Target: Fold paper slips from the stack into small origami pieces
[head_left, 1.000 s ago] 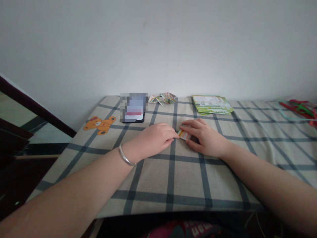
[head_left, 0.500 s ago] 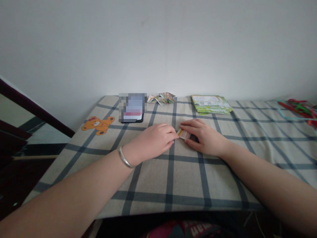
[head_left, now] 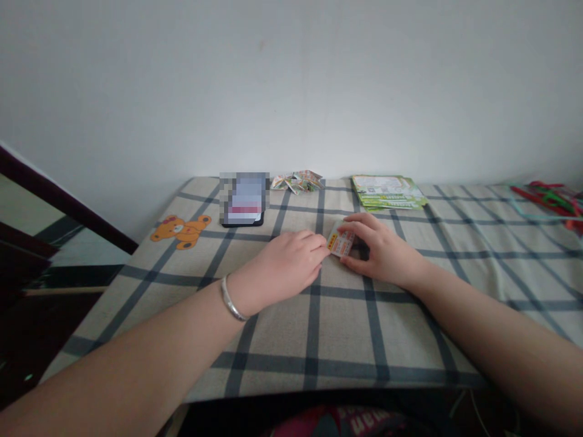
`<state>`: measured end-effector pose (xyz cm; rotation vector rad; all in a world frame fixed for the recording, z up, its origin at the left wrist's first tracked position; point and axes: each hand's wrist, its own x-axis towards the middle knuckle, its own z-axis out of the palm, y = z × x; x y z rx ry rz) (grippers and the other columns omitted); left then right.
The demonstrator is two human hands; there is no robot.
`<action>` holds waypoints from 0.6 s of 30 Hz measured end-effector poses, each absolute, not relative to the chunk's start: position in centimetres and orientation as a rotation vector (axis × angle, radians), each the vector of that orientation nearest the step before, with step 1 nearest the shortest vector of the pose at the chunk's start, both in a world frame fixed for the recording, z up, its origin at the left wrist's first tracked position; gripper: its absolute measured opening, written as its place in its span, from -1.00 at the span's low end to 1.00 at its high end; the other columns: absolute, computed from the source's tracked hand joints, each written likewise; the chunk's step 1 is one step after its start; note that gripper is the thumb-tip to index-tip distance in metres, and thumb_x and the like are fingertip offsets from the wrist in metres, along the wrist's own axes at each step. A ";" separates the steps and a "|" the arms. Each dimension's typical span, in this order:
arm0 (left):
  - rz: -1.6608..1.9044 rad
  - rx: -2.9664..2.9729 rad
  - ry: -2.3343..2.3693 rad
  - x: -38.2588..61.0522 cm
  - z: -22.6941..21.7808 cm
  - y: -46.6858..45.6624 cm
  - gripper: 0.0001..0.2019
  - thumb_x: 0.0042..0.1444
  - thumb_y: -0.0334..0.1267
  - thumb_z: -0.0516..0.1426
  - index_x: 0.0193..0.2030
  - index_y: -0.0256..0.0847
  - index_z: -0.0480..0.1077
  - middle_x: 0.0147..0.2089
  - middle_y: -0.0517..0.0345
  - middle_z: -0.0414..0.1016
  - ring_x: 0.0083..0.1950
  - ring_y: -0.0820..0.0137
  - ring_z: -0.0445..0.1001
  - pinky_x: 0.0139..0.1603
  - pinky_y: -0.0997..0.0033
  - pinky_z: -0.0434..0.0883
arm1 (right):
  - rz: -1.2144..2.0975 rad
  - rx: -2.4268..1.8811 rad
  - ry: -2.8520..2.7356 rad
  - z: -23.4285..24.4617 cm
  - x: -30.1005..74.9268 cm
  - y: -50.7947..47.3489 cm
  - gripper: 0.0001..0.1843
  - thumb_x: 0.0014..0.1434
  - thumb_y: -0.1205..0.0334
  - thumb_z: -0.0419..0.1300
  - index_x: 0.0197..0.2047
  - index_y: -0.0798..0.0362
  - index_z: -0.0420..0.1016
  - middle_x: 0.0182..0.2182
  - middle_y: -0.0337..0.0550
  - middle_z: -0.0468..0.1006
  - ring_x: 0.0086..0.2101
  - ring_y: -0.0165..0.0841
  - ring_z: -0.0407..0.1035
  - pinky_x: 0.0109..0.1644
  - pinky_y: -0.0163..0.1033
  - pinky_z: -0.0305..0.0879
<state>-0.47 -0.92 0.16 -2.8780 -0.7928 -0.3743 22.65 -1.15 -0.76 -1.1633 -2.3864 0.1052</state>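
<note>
Both hands meet over a small folded piece of printed paper [head_left: 340,244], white with orange and red print, at the middle of the checked tablecloth [head_left: 319,328]. My right hand [head_left: 385,255] pinches its right side between thumb and fingers, tilting it up off the cloth. My left hand [head_left: 285,267], with a silver bangle [head_left: 231,298] on the wrist, has its fingers curled and its fingertips pinching the paper's left edge.
A phone [head_left: 243,200] lies at the back left beside a bear print [head_left: 181,229] on the cloth. Several small folded paper pieces [head_left: 298,180] and a stack of green leaflets [head_left: 387,192] sit along the wall. Red and green strips [head_left: 553,199] lie far right.
The folded paper has been tipped up from lying flat, showing more of its face. Both hands stayed in nearly the same place.
</note>
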 end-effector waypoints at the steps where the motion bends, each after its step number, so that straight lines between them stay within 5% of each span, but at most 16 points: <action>1: -0.391 -2.881 -0.787 -0.5 0.1 -0.9 -0.76 0.19 -0.39 0.07 -0.01 -0.27 0.42 0.02 0.01 0.46 0.04 0.24 0.41 0.08 0.18 0.39 | 0.096 -1.179 -2.401 -0.7 22.7 -1.2 -0.53 0.08 0.14 0.27 0.06 0.03 0.40 0.05 0.07 0.37 0.01 -0.11 0.36 0.11 0.03 0.34; 11: -0.466 -2.932 -0.793 -0.5 -0.1 -0.5 -0.78 0.18 -0.38 0.09 -0.05 -0.28 0.44 0.01 0.03 0.49 0.04 0.27 0.42 0.13 0.20 0.38 | 0.061 -1.146 -2.528 -0.4 22.6 -1.0 -0.66 0.19 0.14 0.17 0.01 0.03 0.49 0.07 0.05 0.39 0.06 -0.11 0.30 0.15 0.06 0.28; 18: -0.453 -2.911 -0.808 -0.5 -0.1 -0.7 -0.80 0.18 -0.37 0.10 -0.07 -0.27 0.44 -0.02 0.01 0.48 0.02 0.27 0.43 0.09 0.20 0.40 | 0.075 -1.134 -2.477 -0.7 22.8 -0.8 -0.48 0.14 0.13 0.22 0.16 0.05 0.35 0.11 0.09 0.34 0.09 -0.07 0.28 0.17 0.12 0.26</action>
